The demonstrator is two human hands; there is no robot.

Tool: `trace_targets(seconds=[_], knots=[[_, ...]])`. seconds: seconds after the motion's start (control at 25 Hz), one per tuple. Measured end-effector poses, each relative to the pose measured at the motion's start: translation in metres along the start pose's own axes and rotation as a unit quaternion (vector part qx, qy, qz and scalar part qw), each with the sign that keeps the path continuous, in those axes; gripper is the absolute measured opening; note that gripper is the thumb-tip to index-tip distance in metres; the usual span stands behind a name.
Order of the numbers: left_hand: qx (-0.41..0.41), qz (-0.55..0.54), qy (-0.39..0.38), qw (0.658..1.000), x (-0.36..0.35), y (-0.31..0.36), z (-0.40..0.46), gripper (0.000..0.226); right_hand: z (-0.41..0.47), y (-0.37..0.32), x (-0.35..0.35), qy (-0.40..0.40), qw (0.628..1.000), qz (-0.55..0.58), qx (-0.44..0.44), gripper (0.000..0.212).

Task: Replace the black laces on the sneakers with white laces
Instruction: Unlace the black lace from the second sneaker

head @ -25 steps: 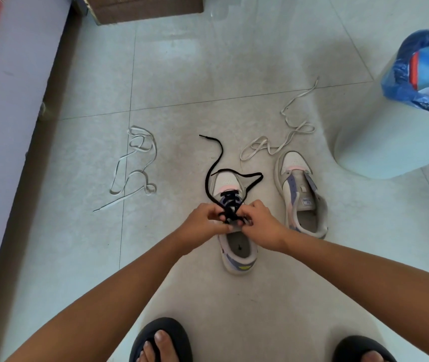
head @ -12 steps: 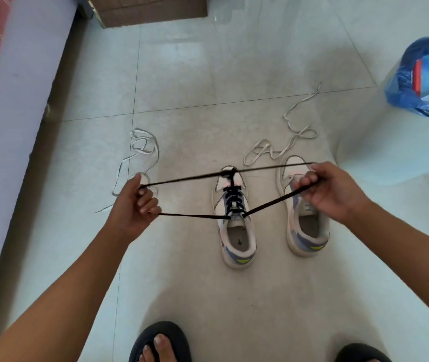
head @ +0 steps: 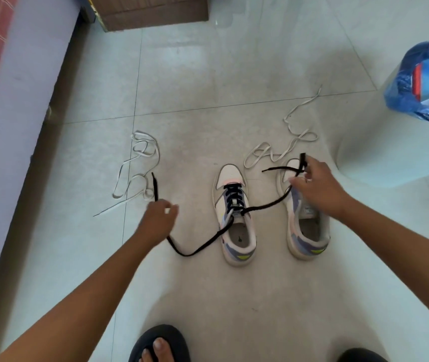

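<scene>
Two white sneakers stand on the floor. The left sneaker (head: 235, 220) carries a black lace (head: 265, 205) through its lower eyelets. The right sneaker (head: 307, 231) has no lace. My left hand (head: 157, 220) holds one end of the black lace, which sags in a loop to the floor and sticks up past my fingers. My right hand (head: 317, 185) pinches the other end above the right sneaker's toe. One white lace (head: 140, 176) lies tangled left of the shoes, another white lace (head: 286, 147) behind them.
A pale bin (head: 391, 142) with a blue plastic liner stands at the right. A bed edge (head: 17, 126) runs along the left, a cardboard box (head: 153, 11) sits at the back. My feet in black sandals (head: 160, 344) are at the bottom.
The lace was pulled taut sideways by both hands; now it hangs slack. My left hand has moved inward and lower, my right hand has risen slightly over the right sneaker.
</scene>
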State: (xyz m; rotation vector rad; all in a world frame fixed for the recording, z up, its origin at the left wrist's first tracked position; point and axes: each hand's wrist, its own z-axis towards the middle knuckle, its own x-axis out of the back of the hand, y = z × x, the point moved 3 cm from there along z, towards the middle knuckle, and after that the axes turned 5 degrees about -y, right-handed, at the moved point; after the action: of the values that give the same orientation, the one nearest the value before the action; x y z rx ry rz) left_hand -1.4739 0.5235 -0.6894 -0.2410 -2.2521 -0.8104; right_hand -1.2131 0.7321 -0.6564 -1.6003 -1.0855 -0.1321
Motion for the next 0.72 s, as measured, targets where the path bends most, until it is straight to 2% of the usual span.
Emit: trace_targets(seconds=[0.08,0.2,0.32,0.48,0.6,0.72], knots=[[-0.093,0.057,-0.059,0.992,-0.027,0.041,-0.007,0.034,-0.013,-0.015,-0.037,-0.05,0.995,-0.072,0.045,0.037],[-0.136,0.089,-0.135,0.977,-0.055,0.079,-0.002,0.034,-0.039,-0.01,-0.095,-0.197,0.975,-0.107,0.006,0.027],[-0.135,0.11,-0.161,0.971,-0.06,0.09,0.009,0.047,-0.033,-0.002,-0.109,-0.183,0.968,-0.169,0.025,0.025],[-0.166,0.144,-0.213,0.952,-0.058,0.092,0.016,0.032,-0.025,0.003,-0.11,-0.171,0.978,-0.121,-0.004,0.03],[-0.198,0.252,-0.2,0.926,-0.062,0.097,0.017,0.018,-0.026,0.006,-0.115,-0.176,0.978,-0.115,-0.013,0.031],[-0.217,0.367,-0.176,0.887,-0.062,0.1,0.019,0.016,-0.024,0.004,-0.116,-0.184,0.974,-0.134,-0.008,0.03]])
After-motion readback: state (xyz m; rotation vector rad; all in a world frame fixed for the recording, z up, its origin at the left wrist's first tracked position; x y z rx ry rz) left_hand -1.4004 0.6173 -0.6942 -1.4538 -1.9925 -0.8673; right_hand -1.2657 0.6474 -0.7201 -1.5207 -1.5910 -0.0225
